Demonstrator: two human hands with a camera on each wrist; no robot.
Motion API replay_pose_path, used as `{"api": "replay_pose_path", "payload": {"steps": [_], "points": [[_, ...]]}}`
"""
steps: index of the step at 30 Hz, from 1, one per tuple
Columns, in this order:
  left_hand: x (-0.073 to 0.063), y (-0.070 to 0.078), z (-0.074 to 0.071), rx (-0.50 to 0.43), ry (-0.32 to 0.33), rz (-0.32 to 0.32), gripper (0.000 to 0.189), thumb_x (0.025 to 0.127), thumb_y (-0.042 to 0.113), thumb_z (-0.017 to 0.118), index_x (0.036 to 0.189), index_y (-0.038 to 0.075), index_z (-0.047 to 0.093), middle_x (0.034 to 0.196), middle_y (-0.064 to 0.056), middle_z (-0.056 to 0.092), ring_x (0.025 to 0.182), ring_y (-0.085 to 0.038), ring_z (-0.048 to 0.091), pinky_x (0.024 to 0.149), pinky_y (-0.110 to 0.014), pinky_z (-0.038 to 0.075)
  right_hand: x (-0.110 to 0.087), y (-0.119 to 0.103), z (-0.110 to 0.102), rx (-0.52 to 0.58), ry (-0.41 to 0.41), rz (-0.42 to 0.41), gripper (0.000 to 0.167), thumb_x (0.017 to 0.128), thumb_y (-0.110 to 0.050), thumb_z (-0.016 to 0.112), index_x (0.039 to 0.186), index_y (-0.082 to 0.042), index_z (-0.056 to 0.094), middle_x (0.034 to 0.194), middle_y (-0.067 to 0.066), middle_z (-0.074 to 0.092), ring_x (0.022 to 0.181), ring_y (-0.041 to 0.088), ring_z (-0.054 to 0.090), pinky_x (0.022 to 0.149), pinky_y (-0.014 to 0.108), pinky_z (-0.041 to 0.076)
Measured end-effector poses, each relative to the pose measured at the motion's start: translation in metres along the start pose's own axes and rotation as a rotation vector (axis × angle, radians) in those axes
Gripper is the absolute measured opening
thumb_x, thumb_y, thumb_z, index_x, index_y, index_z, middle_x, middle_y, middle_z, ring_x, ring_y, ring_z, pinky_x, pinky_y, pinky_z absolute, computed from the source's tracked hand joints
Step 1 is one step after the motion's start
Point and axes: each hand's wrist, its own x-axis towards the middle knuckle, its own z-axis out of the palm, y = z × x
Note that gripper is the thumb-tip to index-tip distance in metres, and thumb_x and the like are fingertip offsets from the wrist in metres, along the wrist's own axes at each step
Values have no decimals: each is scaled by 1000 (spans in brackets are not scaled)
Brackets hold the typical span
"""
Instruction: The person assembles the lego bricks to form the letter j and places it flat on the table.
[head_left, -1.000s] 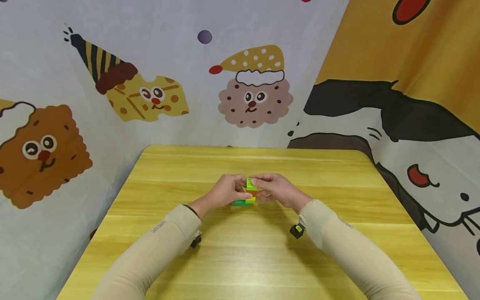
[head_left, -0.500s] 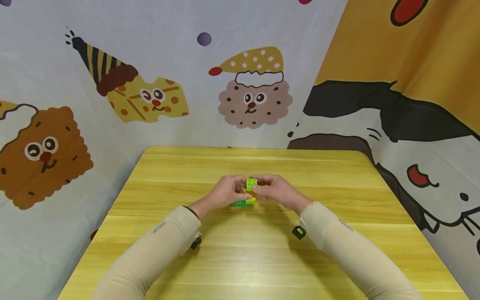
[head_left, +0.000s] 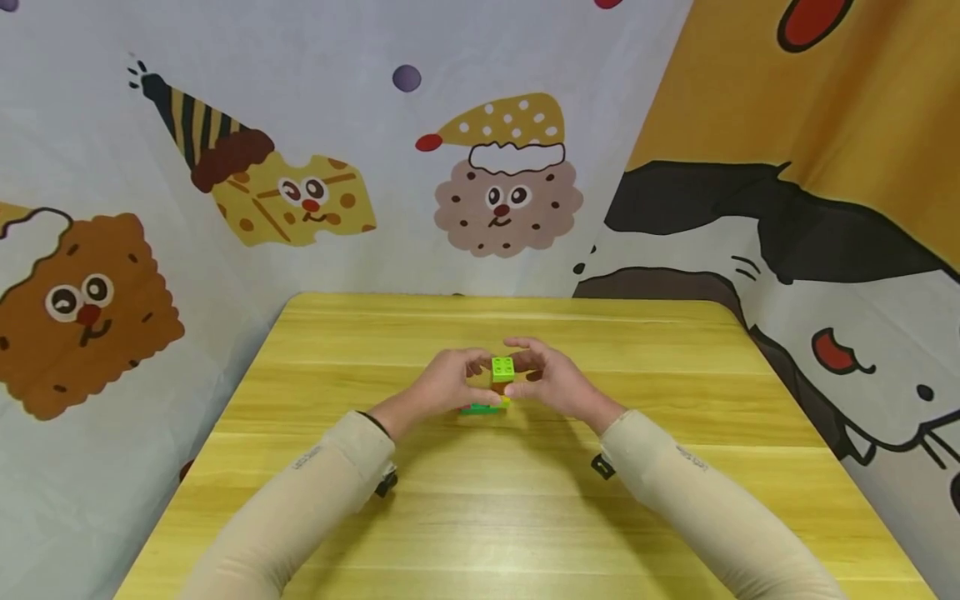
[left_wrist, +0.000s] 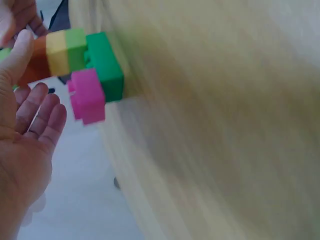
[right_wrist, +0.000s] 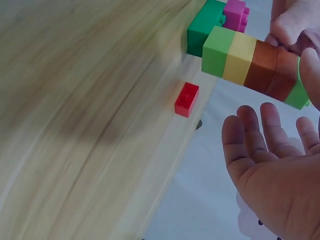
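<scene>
Between the hands stands an upright tower of toy building bricks: light green on top (head_left: 502, 367), brown below (right_wrist: 264, 62), then yellow (right_wrist: 241, 58) and light green. It rises from a dark green brick (left_wrist: 105, 65) on the table. A pink brick (left_wrist: 88, 96) sits by that base; whether they are joined I cannot tell. My left hand (head_left: 448, 383) surrounds the tower's left side, thumb across its front near the brown, other fingers extended and apart from it. To its right, my right hand (head_left: 558, 383) has spread fingers, its thumb close to the tower.
A loose red brick (right_wrist: 187, 99) lies on the wooden table (head_left: 480, 508) near the tower in the right wrist view. In the head view it is hidden. A printed cloth (head_left: 330, 275) hangs behind the table.
My right hand has let go of the light green top brick, and its fingers have spread. My left thumb has shifted slightly lower. The top brick now sits squarely on the tower.
</scene>
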Motion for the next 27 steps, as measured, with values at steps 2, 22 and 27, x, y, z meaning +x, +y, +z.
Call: {"api": "replay_pose_path", "payload": {"steps": [2, 22, 27], "points": [[-2, -1, -7, 18, 10, -1, 64, 89, 43, 88, 143, 14, 66, 140, -8, 70, 127, -35, 66, 103, -51, 57, -1, 2, -2, -14, 8, 2, 78, 94, -20, 85, 161, -23, 45, 144, 13, 68, 133, 32, 65, 114, 56, 51], [-60, -29, -17, 542, 93, 172, 47, 96, 43, 80, 134, 15, 74, 135, -4, 74, 128, -28, 61, 116, -53, 47, -41, 32, -15, -176, 138, -90, 70, 93, -20, 85, 154, -20, 51, 140, 17, 70, 114, 27, 69, 97, 49, 56], [-63, -29, -12, 617, 85, 224, 48, 98, 43, 78, 138, 17, 72, 139, -3, 71, 130, -27, 60, 114, -49, 48, -41, 29, -7, -204, 141, -152, 68, 93, -18, 85, 153, -18, 53, 137, 17, 72, 109, 26, 71, 93, 46, 57]]}}
